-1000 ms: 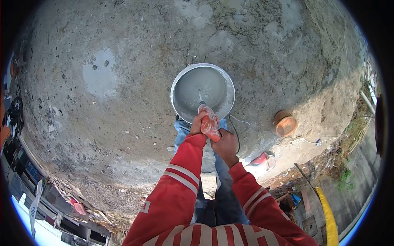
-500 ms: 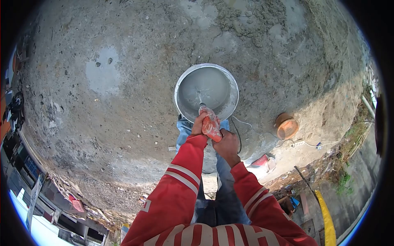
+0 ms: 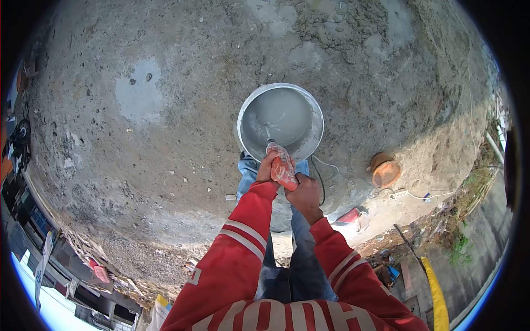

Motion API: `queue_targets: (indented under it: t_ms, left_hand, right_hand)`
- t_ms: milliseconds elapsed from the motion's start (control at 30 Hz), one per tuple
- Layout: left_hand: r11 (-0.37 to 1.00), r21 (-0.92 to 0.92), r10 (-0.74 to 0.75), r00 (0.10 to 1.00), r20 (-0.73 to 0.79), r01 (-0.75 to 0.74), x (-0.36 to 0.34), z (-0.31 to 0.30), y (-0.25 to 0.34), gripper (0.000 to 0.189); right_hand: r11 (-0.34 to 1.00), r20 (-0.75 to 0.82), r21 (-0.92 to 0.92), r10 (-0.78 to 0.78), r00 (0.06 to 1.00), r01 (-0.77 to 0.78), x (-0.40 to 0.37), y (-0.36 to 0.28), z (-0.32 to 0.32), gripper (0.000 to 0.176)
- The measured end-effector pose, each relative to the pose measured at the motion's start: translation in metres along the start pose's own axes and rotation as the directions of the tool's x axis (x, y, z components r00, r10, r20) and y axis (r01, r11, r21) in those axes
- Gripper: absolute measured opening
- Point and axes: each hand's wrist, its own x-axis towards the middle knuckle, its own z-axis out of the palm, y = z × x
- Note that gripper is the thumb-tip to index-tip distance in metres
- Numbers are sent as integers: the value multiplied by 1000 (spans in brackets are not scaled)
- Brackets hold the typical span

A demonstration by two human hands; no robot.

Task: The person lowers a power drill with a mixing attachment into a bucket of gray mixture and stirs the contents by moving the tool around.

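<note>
A red power drill, smeared with grey splashes, points into a round bucket that stands on the ground in front of my legs. Its metal shaft dips into smooth grey wet mix. Wrapped round the front part of the drill is my left hand. At the rear end, my right hand grips the drill's handle. The lower end of the shaft is hidden in the mix.
An orange-brown pot lies to the right, near a white cable and a power strip. A red and white bag is by my right leg. Yellow material lies lower right.
The bucket appears slightly further right and up. The drill's shaft now enters the mix nearer the bucket's left side; both hands keep their hold.
</note>
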Motion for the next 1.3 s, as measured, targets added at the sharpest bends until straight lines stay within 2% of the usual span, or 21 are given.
queue_targets:
  t_ms: [233,367,433,833,900,1067,1300]
  left_hand:
    - [998,41,51,998,24,-52,0,-6,-6,34]
    - [998,59,10,996,83,-15,-1,-9,-6,34]
    - [999,46,16,999,30,-17,-3,-8,-5,34]
    - [1000,-13,12,999,34,-12,-1,-9,-9,36]
    - [1000,26,14,999,49,-15,0,-12,-8,40]
    - [999,50,10,995,98,-15,5,-22,-9,46]
    - [1000,22,13,998,53,-14,2,-16,-6,40]
  right_hand:
    - [1000,-10,-9,12,1000,-12,-4,-1,-2,22]
    - [998,15,-34,45,999,-44,-7,-2,-3,22]
    - [998,26,-43,50,998,-49,-7,-1,-3,22]
    - [998,14,-32,46,999,-46,-8,1,-5,21]
    - [995,120,-60,91,989,-84,-7,1,-6,26]
    - [998,81,-47,55,995,-52,-9,4,-5,28]
    - [998,82,-51,47,996,-43,-7,1,-3,27]
